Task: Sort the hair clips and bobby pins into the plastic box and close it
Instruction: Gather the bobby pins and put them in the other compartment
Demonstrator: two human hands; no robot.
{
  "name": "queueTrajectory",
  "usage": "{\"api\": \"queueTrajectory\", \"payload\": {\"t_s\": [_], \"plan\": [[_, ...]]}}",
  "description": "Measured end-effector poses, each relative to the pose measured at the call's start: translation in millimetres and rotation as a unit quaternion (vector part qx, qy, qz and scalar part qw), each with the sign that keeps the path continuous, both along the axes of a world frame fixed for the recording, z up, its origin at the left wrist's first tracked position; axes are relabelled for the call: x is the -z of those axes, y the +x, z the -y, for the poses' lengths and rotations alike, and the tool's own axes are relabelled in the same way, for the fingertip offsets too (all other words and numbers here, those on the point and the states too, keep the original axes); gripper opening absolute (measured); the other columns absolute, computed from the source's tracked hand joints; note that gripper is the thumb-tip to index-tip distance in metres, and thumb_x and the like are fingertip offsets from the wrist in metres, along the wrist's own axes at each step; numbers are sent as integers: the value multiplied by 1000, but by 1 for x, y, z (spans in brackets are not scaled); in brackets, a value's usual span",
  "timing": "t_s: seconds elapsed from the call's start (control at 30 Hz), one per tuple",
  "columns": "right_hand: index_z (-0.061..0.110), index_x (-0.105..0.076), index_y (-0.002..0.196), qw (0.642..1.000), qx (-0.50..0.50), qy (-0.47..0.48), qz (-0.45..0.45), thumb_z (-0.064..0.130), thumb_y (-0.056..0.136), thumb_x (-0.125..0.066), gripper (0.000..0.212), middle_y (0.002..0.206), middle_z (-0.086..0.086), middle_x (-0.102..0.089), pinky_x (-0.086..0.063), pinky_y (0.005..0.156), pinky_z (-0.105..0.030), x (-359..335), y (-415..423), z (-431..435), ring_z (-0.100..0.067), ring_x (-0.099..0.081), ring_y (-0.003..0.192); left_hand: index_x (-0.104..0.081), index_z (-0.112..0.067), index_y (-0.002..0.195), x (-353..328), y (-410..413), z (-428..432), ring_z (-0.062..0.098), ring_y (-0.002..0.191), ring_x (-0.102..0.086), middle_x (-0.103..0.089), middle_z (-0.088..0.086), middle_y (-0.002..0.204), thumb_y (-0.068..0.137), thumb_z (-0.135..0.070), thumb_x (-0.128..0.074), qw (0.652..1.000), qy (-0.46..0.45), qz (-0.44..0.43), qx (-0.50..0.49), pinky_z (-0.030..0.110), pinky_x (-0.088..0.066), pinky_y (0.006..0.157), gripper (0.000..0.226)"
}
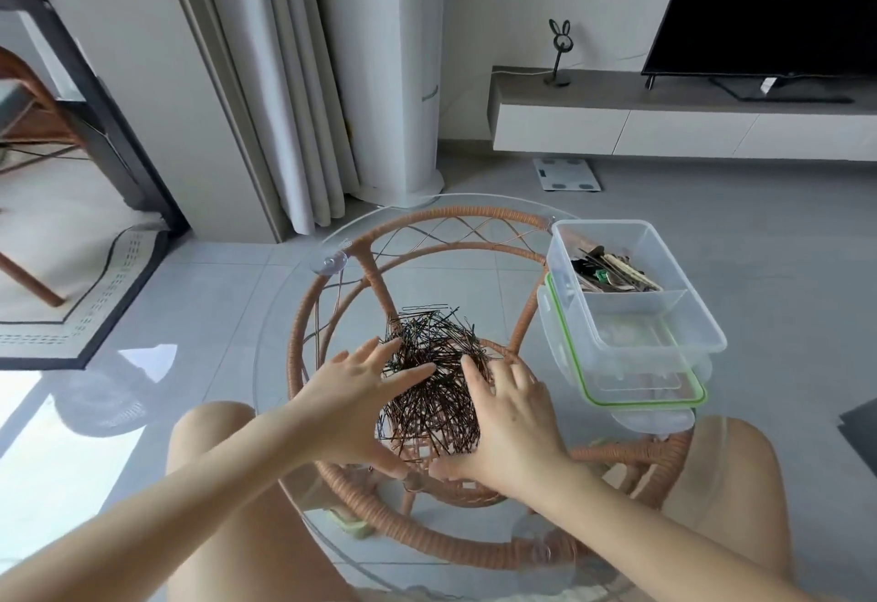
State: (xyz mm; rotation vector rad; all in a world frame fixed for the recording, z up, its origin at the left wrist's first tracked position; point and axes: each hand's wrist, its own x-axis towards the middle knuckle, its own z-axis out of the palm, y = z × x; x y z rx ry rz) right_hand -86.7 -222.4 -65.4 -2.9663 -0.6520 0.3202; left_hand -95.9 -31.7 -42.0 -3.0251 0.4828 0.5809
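A round glass-topped rattan desk carries a clear rectangular plastic box, divided in two and standing on its green-rimmed clear lid near the right edge. At centre lies a tangled heap of dark metal bobby pins, flanked by the left hand and right hand, fingers spread, pressing its sides and gripping nothing. Mixed hair clips lie in the far compartment. Gathering the pins looks like the step in hand; moving them to the empty near compartment likely calls for a firm two-handed scoop.
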Motion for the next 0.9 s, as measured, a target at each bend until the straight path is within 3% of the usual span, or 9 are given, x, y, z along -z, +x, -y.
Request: {"api": "queueTrajectory", "payload": {"t_s": [0.13,0.33,0.53,0.67,0.77,0.83,0.9], "plan": [[15,-21,143,996,25,83,1,60,73,-63,93,132,-10,-40,-33,102,-33,0,8,-5,-26,-37,123,-15,-43,143,7,12,6,21,128,-34,-29,1,146,66,-60,-68,997,-47,58,-28,36,-42,102,95],[16,-47,133,978,58,198,-29,22,82,-67,55,127,-6,-53,-39,99,-27,-5,16,-2,-21,-49,119,-44,-36,133,5,24,6,15,107,-51,-53,-4,120,77,-33,-70,986,-136,85,-53,27,-46,92,61],[15,-58,123,975,52,213,-26,16,80,-69,45,121,-5,-63,-41,94,-21,-17,18,3,-18,-57,111,-59,-25,124,-5,26,6,13,105,-62,-63,-3,119,81,-20,-68,975,-183,96,-81,22,-46,94,44],[17,-62,117,978,55,200,-15,16,79,-70,39,114,-4,-67,-46,93,-25,-28,21,8,-18,-61,106,-64,-21,117,-13,28,1,13,95,-65,-69,1,111,81,-21,-69,971,-188,93,-114,21,-51,88,37],[19,-63,115,980,56,192,-10,16,78,-71,38,114,-4,-68,-44,100,-34,-37,23,12,-20,-62,106,-66,-21,115,-19,29,-1,11,91,-66,-71,1,107,80,-21,-69,968,-191,102,-127,18,-50,85,35],[17,-62,117,980,55,191,-10,14,79,-70,39,115,-6,-67,-40,103,-29,-44,25,15,-20,-61,108,-67,-21,113,-25,29,-2,9,88,-66,-72,1,104,80,-21,-70,965,-195,110,-135,15,-49,82,33],[17,-62,117,980,52,194,-6,13,79,-70,39,115,-6,-67,-42,94,-23,-51,28,19,-18,-61,107,-67,-21,112,-30,30,-3,8,81,-65,-73,1,102,79,-21,-70,963,-202,110,-140,14,-49,80,33]]}}
